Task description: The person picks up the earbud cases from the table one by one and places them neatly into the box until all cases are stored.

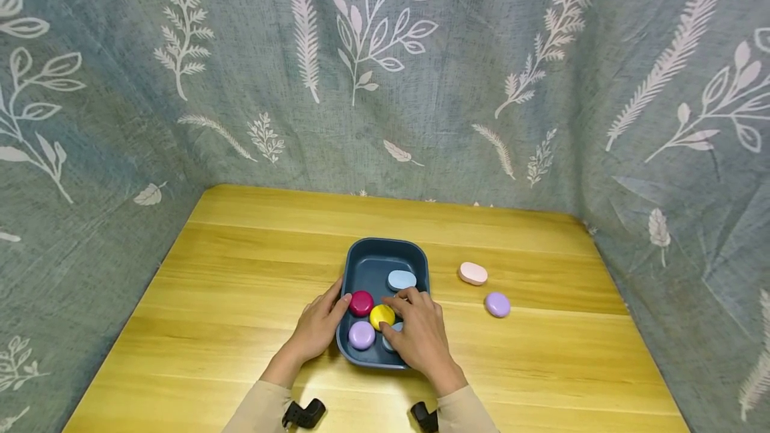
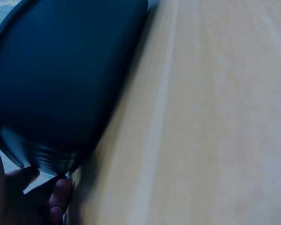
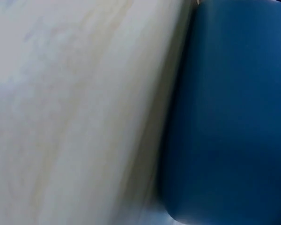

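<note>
A dark blue rectangular tray [image 1: 385, 246] with rounded corners sits on the table. My left hand [image 1: 317, 325] grips its left wall, thumb at the rim and fingers down the outside; in the left wrist view, fingers [image 2: 61, 193] show by the tray wall [image 2: 61, 70]. Inside the tray, my right hand [image 1: 421, 327] pinches a glossy yellow disc [image 1: 381, 317] between thumb and index finger. Around it lie a crimson disc [image 1: 361, 303], a lilac disc [image 1: 361, 335] and a light blue oval piece [image 1: 402, 279]. Another light blue piece [image 1: 390, 342] is partly hidden under the right hand.
Right of the tray, a pale pink oval piece [image 1: 473, 273] and a lilac disc [image 1: 497, 304] lie on the wooden table [image 1: 240, 252]. A grey-blue curtain [image 1: 240, 72] with white leaf prints hangs behind and along both sides. The right wrist view shows mostly the tray's outer wall [image 3: 234, 117].
</note>
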`<state>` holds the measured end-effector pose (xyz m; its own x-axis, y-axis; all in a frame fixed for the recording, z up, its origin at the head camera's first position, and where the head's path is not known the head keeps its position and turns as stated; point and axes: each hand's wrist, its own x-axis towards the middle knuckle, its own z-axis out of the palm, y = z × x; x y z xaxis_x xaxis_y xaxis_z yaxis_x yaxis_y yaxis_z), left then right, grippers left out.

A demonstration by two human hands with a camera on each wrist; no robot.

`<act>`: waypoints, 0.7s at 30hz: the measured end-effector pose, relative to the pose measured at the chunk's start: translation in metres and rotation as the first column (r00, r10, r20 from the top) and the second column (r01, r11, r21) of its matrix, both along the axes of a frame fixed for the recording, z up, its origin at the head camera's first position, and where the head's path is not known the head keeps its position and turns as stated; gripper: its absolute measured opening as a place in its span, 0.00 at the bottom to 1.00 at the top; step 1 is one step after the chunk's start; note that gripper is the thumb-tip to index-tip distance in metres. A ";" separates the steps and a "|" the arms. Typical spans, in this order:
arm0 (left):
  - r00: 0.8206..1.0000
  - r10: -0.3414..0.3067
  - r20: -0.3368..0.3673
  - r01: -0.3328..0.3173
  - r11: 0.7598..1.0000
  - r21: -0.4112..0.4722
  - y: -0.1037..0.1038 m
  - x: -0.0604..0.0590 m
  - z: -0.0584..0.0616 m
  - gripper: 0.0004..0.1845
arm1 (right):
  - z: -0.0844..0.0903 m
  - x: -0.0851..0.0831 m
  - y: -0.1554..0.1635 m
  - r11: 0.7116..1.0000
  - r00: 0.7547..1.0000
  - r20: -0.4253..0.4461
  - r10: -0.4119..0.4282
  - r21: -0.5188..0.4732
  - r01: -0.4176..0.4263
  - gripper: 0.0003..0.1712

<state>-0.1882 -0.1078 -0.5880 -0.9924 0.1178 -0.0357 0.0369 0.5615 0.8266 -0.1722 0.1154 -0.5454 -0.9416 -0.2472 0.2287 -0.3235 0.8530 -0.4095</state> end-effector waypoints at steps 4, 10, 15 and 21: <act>1.000 0.000 0.003 0.000 1.000 0.000 0.000 0.001 -0.001 0.34 | 0.001 0.000 0.001 0.999 1.000 0.013 0.008 -0.046 -0.007 0.24; 1.000 -0.003 0.007 0.003 1.000 0.003 0.000 0.001 -0.001 0.35 | 0.003 0.001 0.003 0.997 0.999 0.038 0.018 -0.082 -0.014 0.24; 1.000 -0.003 0.010 0.003 1.000 0.001 0.000 0.001 -0.001 0.35 | 0.004 0.001 0.006 0.994 0.998 0.059 0.031 -0.110 -0.024 0.25; 1.000 -0.001 0.009 0.001 1.000 0.002 0.000 0.001 -0.001 0.35 | 0.006 0.000 0.009 0.989 0.997 0.057 0.045 -0.143 -0.036 0.25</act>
